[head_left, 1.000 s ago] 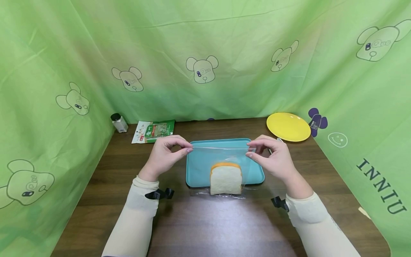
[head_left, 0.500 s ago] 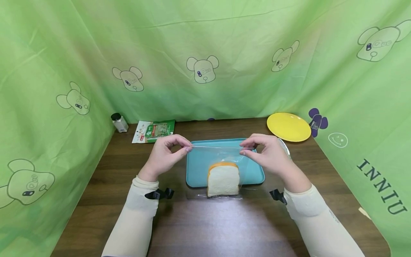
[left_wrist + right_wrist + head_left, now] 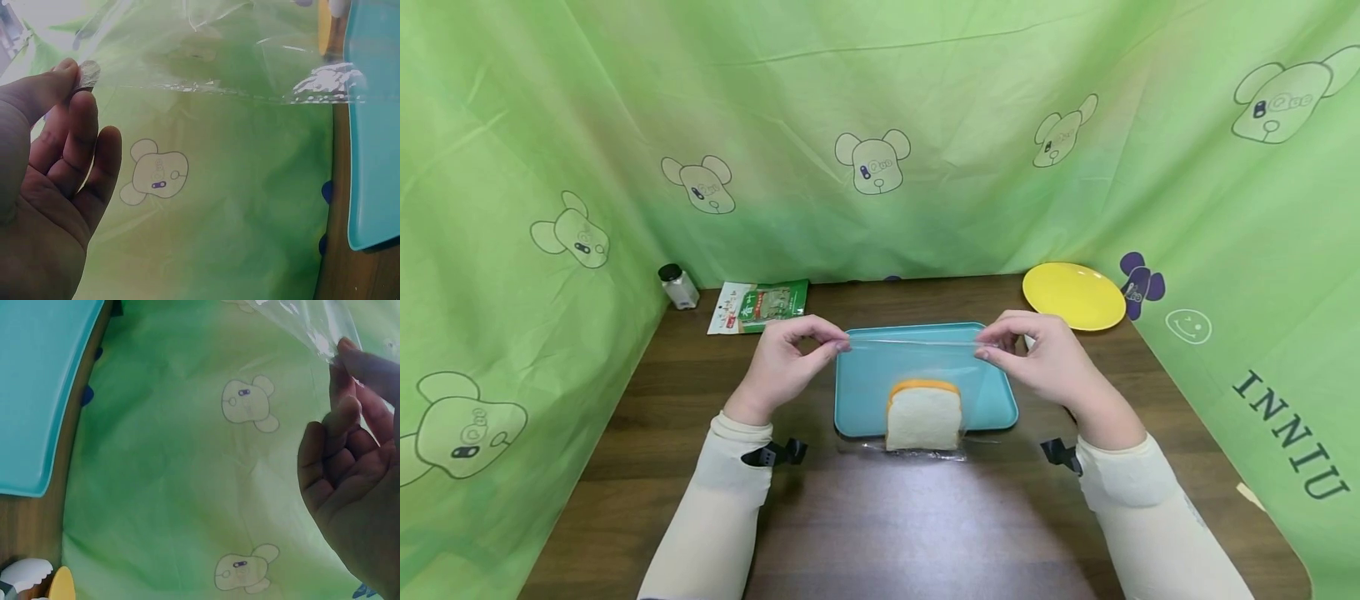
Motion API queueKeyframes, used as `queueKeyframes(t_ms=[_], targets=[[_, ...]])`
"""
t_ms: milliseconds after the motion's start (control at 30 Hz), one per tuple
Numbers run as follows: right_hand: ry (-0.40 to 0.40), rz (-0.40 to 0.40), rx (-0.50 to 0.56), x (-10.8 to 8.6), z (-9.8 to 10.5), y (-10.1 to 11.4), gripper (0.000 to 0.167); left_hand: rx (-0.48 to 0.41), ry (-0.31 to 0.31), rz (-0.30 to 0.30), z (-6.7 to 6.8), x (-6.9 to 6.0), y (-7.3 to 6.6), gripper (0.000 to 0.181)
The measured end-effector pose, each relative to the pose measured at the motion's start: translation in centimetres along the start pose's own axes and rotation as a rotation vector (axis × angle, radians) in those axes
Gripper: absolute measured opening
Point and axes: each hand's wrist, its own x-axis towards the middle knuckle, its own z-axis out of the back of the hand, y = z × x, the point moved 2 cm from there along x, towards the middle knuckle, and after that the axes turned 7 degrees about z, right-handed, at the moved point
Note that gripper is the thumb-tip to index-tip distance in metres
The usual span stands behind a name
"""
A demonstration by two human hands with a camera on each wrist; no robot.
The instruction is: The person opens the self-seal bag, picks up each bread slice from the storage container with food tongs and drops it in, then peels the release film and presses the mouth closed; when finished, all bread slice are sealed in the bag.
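A slice of bread (image 3: 923,417) with an orange-brown crust sits upright at the bottom of a clear plastic bag (image 3: 917,342). The bag hangs over the front part of a blue tray (image 3: 853,408). My left hand (image 3: 788,362) pinches one top corner of the bag between thumb and fingertips. At the other corner, my right hand (image 3: 1047,354) pinches the film in the same way. The top edge is stretched nearly straight between them. In the left wrist view the clear film (image 3: 250,50) runs off from the fingertips; the right wrist view shows gathered film (image 3: 322,337) at the thumb.
At the back left stand a shaker jar (image 3: 678,287) with a black lid and a green-and-white packet (image 3: 767,304). A yellow plate (image 3: 1075,296) lies at the back right. A white jagged-edged thing (image 3: 28,574) is partly seen near it. Green cloth (image 3: 880,233) surrounds the table.
My right hand moved a little left, then back right, drawing the bag's top edge taut again. The bread swayed left and has risen slightly. My left hand has hardly moved.
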Motion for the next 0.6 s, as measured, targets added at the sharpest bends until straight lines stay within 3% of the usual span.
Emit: queueKeyframes(t_ms=[300,600], targets=[[0.144,0.120,-0.022,1.5,-0.6,0.9,0.035,0.003,0.002,-0.032,-0.3,0.0,-0.2,0.021],[0.260,0.152,-0.198,4.9,-3.0,3.7,0.028,0.011,0.001,-0.015,-0.4,-0.1,-0.1,0.022]])
